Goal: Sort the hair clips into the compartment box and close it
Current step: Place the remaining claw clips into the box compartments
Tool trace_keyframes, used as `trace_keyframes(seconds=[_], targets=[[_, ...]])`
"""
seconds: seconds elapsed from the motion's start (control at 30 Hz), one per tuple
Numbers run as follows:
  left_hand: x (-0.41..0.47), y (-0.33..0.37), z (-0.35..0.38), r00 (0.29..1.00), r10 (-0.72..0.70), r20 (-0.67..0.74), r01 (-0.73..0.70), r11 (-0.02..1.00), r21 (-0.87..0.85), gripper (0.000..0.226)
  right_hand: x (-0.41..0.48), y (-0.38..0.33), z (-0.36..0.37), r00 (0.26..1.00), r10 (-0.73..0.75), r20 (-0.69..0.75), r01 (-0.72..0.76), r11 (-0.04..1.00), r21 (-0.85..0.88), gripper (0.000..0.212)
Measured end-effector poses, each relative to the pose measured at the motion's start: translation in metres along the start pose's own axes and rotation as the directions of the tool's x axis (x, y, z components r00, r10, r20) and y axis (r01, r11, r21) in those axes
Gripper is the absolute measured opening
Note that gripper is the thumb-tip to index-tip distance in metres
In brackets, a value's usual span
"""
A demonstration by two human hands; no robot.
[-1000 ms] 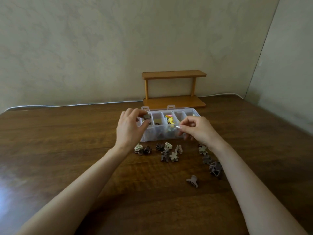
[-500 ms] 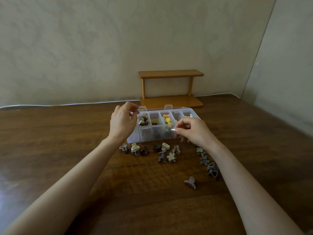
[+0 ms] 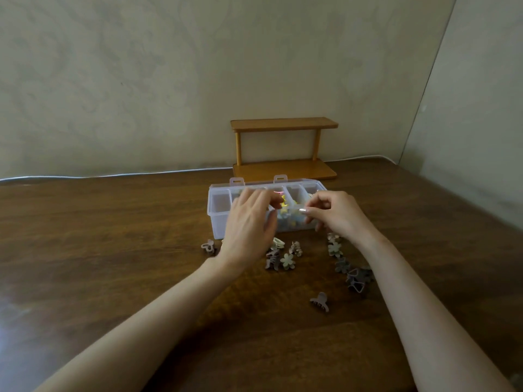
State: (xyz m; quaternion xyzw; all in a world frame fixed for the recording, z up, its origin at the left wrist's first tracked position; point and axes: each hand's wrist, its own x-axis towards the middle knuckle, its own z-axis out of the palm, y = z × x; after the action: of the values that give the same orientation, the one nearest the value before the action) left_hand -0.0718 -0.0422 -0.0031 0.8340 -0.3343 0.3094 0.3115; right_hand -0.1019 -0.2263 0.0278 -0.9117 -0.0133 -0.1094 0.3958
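Note:
A clear plastic compartment box stands open on the wooden table, its lid tilted back; yellow, pink and blue clips show in its middle compartments. Several brown, beige and grey hair clips lie in front of it, among them a flower clip, a claw clip and one off to the left. My left hand hovers over the box's front wall with relaxed fingers and nothing in it. My right hand pinches a small pale clip above the box's right half.
A small two-tier wooden shelf stands right behind the box against the wall. A white cable runs along the table's far edge. A second wall closes in on the right.
A second ago my left hand held a brown clip over the box and let it go there. That hand has since come back down over the box's front. My right hand keeps its pinch.

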Motion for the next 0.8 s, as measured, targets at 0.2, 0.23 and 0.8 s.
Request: trace_keyframes(seconds=[0.2, 0.23, 0.8], targets=[[-0.02, 0.004, 0.019, 0.983, 0.082, 0.163, -0.075, 0.996, -0.045, 0.018, -0.003, 0.008, -0.014, 0.998, 0.057, 0.007, -0.054, 0.972, -0.23, 0.004], [-0.022, 0.004, 0.02, 0.98, 0.09, 0.176, -0.083, 0.995, -0.047, 0.02, -0.005, 0.013, -0.017, 0.998, 0.061, -0.017, -0.063, 0.962, -0.267, 0.004], [-0.027, 0.002, 0.024, 0.951, 0.13, 0.281, -0.135, 0.991, -0.004, 0.034, -0.022, 0.04, -0.011, 0.992, 0.12, 0.029, -0.116, 0.986, -0.121, 0.02]])
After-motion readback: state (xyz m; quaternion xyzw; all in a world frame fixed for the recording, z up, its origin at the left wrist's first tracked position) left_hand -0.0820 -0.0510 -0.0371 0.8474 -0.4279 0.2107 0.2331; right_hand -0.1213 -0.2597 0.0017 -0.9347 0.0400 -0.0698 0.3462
